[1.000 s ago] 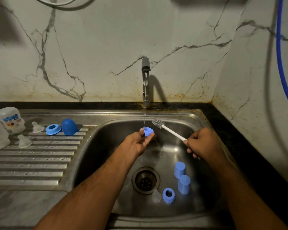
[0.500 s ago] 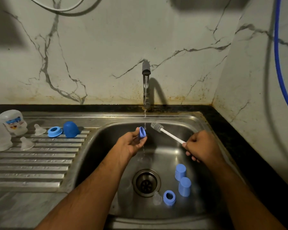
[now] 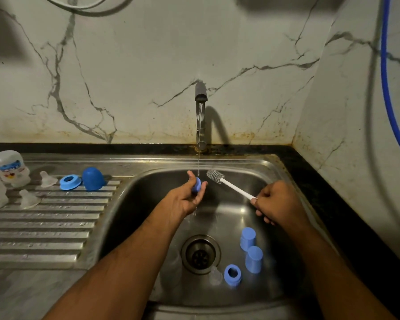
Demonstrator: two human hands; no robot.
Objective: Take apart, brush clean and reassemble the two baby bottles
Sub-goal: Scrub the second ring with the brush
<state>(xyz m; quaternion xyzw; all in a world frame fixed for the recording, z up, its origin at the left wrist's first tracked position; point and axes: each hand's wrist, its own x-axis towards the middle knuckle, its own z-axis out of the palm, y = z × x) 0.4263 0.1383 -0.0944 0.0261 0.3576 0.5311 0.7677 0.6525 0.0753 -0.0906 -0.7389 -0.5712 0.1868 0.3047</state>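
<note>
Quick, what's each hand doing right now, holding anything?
Left hand: holds a small blue cap under the tap's trickle.
Right hand: closed around the handle of the white bottle brush.

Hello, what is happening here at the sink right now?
A person is washing baby bottle parts. The left hand holds a small blue cap under the thin stream from the tap, and the right hand grips a white brush beside it, not touching the cap. More blue parts lie in the sink. Two clear bottles, teats and other blue pieces sit on the drainboard.
</note>
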